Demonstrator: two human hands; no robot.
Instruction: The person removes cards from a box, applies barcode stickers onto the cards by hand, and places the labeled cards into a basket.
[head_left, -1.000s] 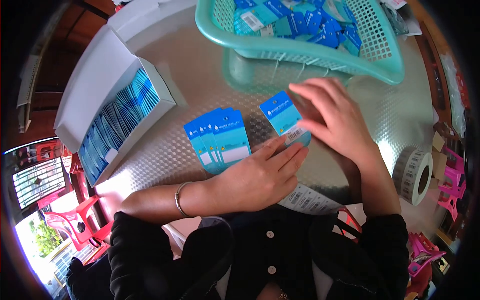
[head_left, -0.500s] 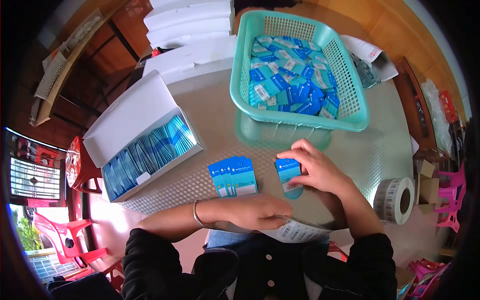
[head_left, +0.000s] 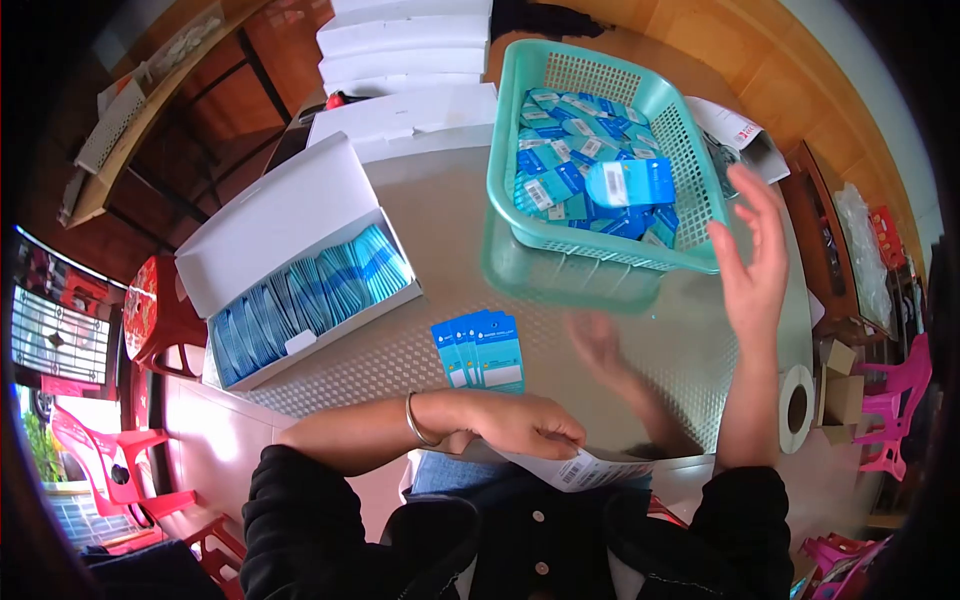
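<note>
Because the labelled card (head_left: 632, 183) has been released over the basket (head_left: 500, 140), the right hand (head_left: 753, 258), fingers spread, is left free, while the label strip (head_left: 588, 473) is pinched by the left hand (head_left: 512, 421).

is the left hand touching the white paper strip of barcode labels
Touching: the head view shows the left hand gripping the white paper strip of barcode labels, which runs out from under it.
</note>
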